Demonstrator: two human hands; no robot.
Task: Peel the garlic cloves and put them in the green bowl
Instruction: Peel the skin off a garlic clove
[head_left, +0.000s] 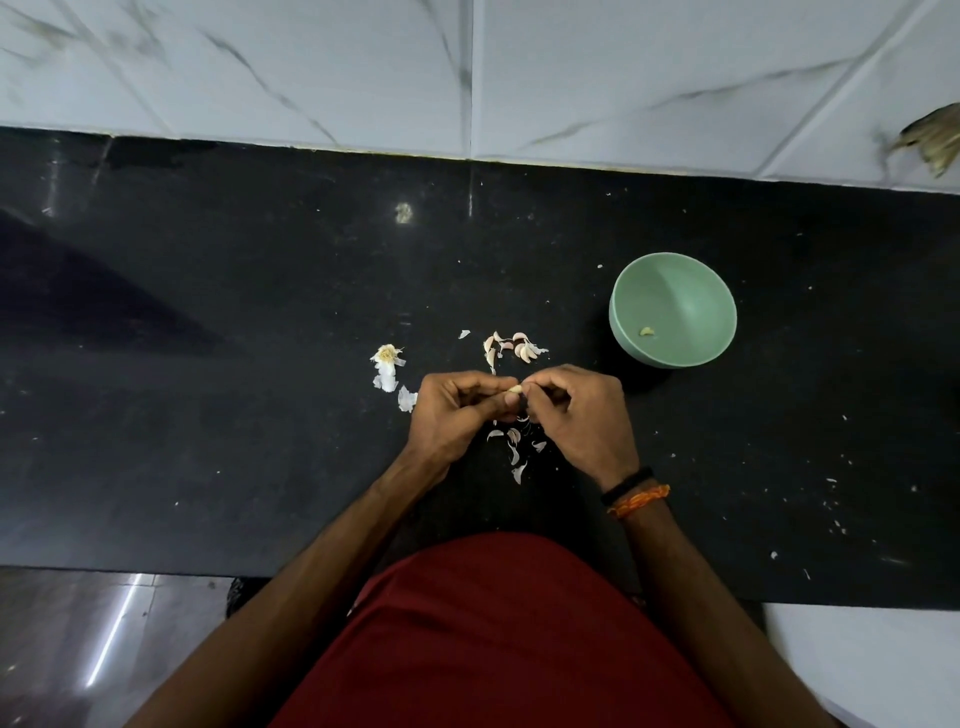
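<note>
A small pale garlic clove (515, 388) is held above the black speckled stone bench (208, 415), pinched between the two hands at the centre of the view. The left hand (460, 415) has its fingers (470, 383) curled round the clove from the left, thumb beneath it; the right hand (576, 410) meets it from the right, fingertips closed on the clove's end. How much skin remains on the clove cannot be told. Just beyond the hands, toward the wall, lies a small heap of unpeeled pinkish-white garlic cloves (511, 349) on the bench surface. Left of that heap lie the white papery garlic root stub (387, 356) and loose white skin pieces (407, 399). Directly below the hands, nearer the body, thin peel scraps (514, 449) are scattered. The round pale green bowl (691, 270) stands upright on the bench to the right of the hands and slightly farther back, apart from the right hand and from the heap. One small yellowish peeled clove (647, 331) rests inside it near the front wall. The bench's rear edge meets a white marble-patterned tiled wall (311, 62); its front edge runs just before the person's red garment (509, 634). Broad bare bench lies to the left of the hands, and a narrower bare stretch to the right of the bowl, dotted with small white flecks. The right wrist carries a black band and an orange thread (636, 493).
</note>
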